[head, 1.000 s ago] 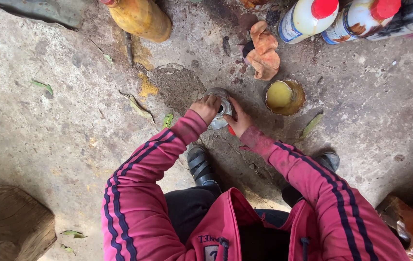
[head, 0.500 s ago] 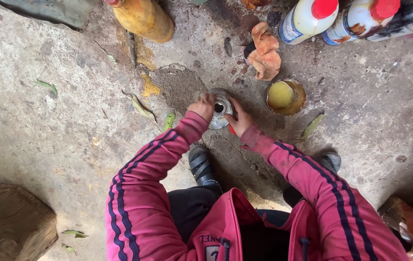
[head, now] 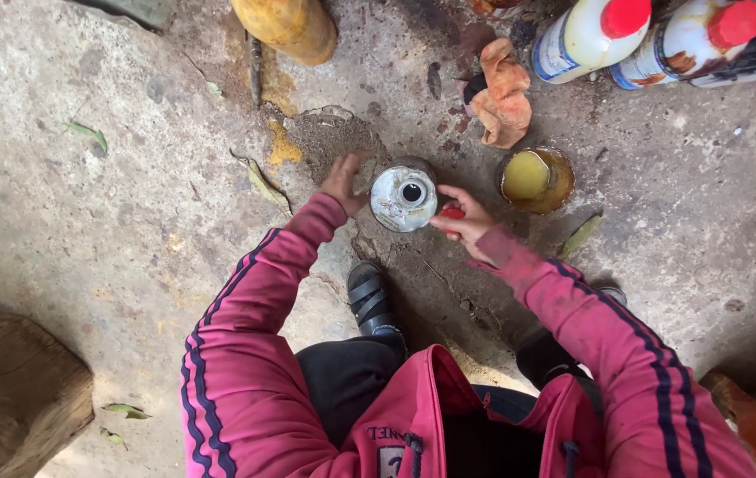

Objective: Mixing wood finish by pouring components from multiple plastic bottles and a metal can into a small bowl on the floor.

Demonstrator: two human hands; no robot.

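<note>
A dented round metal can (head: 403,197) with a small open hole in its top stands on the concrete ground in front of me. My left hand (head: 343,180) rests against the can's left side, fingers spread. My right hand (head: 465,220) is just right of the can and pinches a small red cap (head: 451,213). Both arms wear pink sleeves with dark stripes.
A small tin of yellow liquid (head: 535,178) sits right of the can, an orange rag (head: 502,93) behind it. White bottles with red caps (head: 590,34) lie at the top right, a yellow container (head: 289,26) at the top. A wooden block (head: 10,389) sits bottom left.
My hands have drawn apart from the top of the can, so its open hole shows. The red cap is off and in my right hand.
</note>
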